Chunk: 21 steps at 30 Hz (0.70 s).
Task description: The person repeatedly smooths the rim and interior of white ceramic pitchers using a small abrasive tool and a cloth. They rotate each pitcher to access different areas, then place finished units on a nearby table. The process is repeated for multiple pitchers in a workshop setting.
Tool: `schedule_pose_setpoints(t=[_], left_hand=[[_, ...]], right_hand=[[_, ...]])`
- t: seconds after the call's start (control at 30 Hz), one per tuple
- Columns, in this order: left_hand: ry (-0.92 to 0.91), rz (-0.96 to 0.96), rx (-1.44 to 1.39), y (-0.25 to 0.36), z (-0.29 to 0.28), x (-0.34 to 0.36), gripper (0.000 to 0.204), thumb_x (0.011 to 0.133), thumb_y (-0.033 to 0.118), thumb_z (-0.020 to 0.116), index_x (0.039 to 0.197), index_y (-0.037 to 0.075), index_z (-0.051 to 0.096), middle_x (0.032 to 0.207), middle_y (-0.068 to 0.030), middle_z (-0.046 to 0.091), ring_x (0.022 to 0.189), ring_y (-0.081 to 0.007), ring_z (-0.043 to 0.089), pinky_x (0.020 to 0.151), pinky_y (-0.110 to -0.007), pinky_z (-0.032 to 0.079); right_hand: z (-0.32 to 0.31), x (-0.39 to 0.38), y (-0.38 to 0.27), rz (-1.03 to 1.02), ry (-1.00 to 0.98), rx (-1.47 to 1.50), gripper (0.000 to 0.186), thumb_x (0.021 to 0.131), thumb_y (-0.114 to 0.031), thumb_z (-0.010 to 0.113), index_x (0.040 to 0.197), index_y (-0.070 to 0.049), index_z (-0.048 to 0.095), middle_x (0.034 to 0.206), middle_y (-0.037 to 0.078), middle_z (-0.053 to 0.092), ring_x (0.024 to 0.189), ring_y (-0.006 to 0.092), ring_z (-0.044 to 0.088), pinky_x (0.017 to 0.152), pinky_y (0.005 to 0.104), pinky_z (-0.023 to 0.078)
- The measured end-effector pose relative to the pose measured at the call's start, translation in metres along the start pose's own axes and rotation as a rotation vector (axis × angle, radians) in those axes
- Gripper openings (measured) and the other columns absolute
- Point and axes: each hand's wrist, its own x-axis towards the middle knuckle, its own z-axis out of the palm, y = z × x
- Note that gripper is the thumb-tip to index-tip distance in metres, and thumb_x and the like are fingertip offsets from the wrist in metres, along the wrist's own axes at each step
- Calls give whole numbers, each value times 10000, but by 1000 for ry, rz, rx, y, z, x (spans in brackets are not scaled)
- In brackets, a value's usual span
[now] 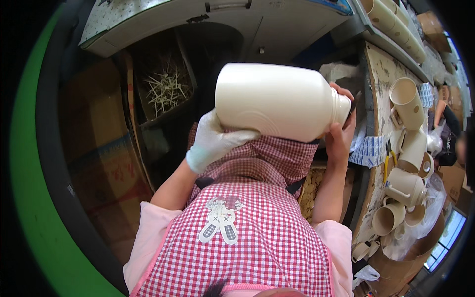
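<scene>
A large white plastic jug body (269,99) lies on its side in the air above my lap, its ribbed neck (340,106) pointing right. My left hand (217,138), in a white glove, cups the base end from below, thumb along the near side. Bare fingers of my right hand (342,126) wrap round the neck end, with the thumb on the near side. A thin dark piece (355,101) shows against the neck by the right hand; its kind cannot be made out. No handle is visible on the jug body.
To the right, a worn workbench (377,74) carries several beige jugs (406,185), an open beige cylinder (406,101), yellow-handled pliers or cutters (388,163) and printed sheets (368,151). A box of pale plastic scraps (168,86) stands left, under a white machine (217,22). Another person (450,133) is far right.
</scene>
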Motion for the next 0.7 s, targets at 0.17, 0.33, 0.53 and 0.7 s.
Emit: schedule_pose_setpoints(t=[0.17,0.33,0.53,0.7], left_hand=[[263,252,-50,-6,-51,19,439,979,178,685,1367,-9,596,1280,-168,689,1195,-251,670,1069,-385,507],[-239,355,-203,-5,-86,21,502,952,224,717,1362,-48,614,1292,-119,688,1138,-168,647,1013,-340,506],[824,752,328,153,-241,114,432,1015,324,587,1261,-17,684,1172,-147,740,1002,-279,708,892,-415,550],[966,589,1051,244,-350,226,518,1016,436,536,1250,0,691,1122,-231,732,1031,-385,695,895,-463,530]], right_hand=[[10,23,-5,90,-79,239,1044,660,-661,879,1397,-12,523,1411,175,588,1252,263,615,1060,405,512],[27,46,10,185,-285,243,737,1028,-610,525,1426,9,505,1301,159,649,1210,217,630,975,343,530],[11,48,40,33,172,-892,269,1072,-277,580,1120,-36,689,963,114,700,861,246,671,782,351,524],[21,33,71,-246,157,-1081,132,990,-169,684,974,-39,667,868,87,616,689,279,638,608,369,483]])
